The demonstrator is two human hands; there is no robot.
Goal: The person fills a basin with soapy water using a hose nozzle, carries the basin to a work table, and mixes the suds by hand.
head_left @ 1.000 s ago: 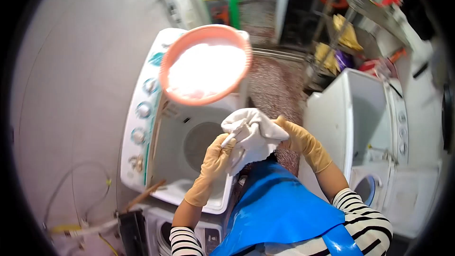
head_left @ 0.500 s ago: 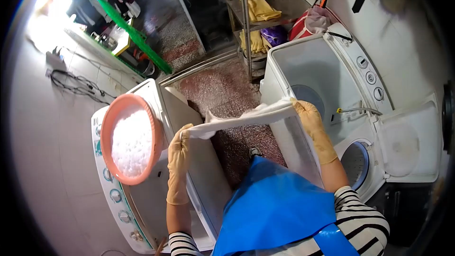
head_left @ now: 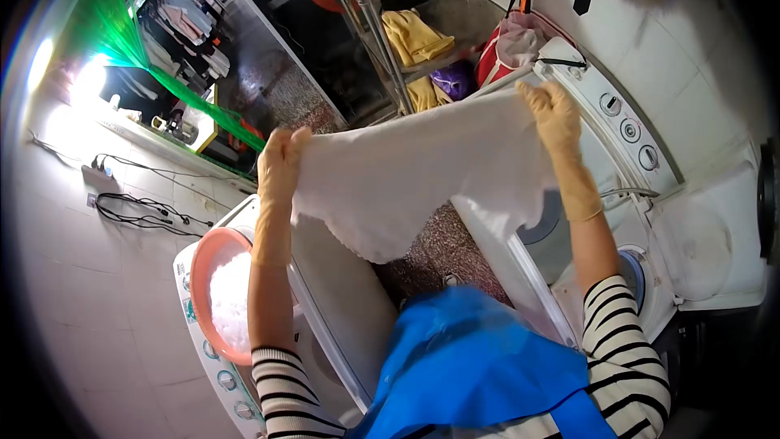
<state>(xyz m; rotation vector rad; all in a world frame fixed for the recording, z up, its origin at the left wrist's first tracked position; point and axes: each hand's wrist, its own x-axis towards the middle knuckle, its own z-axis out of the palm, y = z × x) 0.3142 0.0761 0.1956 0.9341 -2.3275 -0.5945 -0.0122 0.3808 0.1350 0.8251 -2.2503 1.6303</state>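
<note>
A white garment [head_left: 406,171], shaped like shorts with a notch in its lower edge, hangs stretched between my two gloved hands. My left hand [head_left: 280,164], in a tan rubber glove, is closed on its upper left corner. At the upper right corner, my right hand [head_left: 559,126], gloved alike, pinches the same edge. The cloth hangs down over the gap between two washing machines. A pink basin [head_left: 201,293] of white foam [head_left: 230,297] sits on the left washing machine [head_left: 223,380], partly behind my left forearm.
The right washing machine [head_left: 597,61] has its lid [head_left: 703,236] raised and a grey hose across it. Behind stands a metal shelf [head_left: 370,24] with yellow cloths [head_left: 414,36] and a red bag [head_left: 491,61]. Black cables [head_left: 138,215] hang on the left wall. Green netting [head_left: 183,91] droops nearby.
Both hands have risen, and the garment has gone from a narrow taut strip to a spread, hanging sheet. The view has shifted, showing more of the room beyond the doorway.
</note>
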